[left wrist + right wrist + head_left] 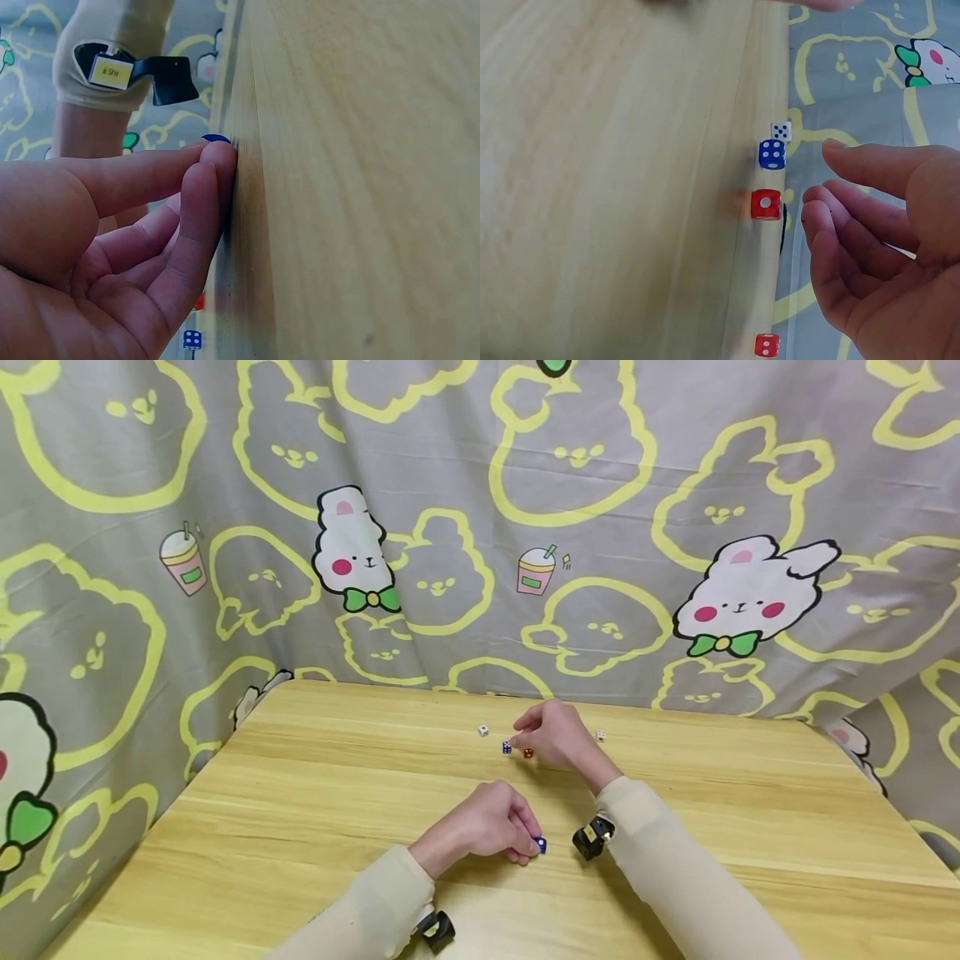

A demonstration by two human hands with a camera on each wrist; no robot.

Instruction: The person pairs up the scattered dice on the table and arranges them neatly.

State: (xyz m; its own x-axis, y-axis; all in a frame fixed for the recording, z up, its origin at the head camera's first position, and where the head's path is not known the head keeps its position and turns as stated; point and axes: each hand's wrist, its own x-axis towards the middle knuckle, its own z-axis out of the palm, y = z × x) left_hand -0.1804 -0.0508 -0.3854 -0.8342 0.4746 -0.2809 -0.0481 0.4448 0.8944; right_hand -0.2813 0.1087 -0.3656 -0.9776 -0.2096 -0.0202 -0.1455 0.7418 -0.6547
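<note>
My left hand (491,820) pinches a blue die (542,845) between thumb and fingers, low over the near middle of the table. In the left wrist view only an edge of that blue die (217,138) shows past the fingertips. Farther back, my right hand (557,735) hovers with loosely bent fingers and holds nothing. Just by it are a second blue die (507,747) and a red die (528,752). The right wrist view shows thumb and fingers apart, beside the red die (766,204) and blue die (772,154).
A white die (483,730) sits left of the right hand, and another pale die (600,736) to its right. Another red die (766,345) appears low in the right wrist view. Behind the wooden table (315,827) hangs a patterned grey curtain (450,460).
</note>
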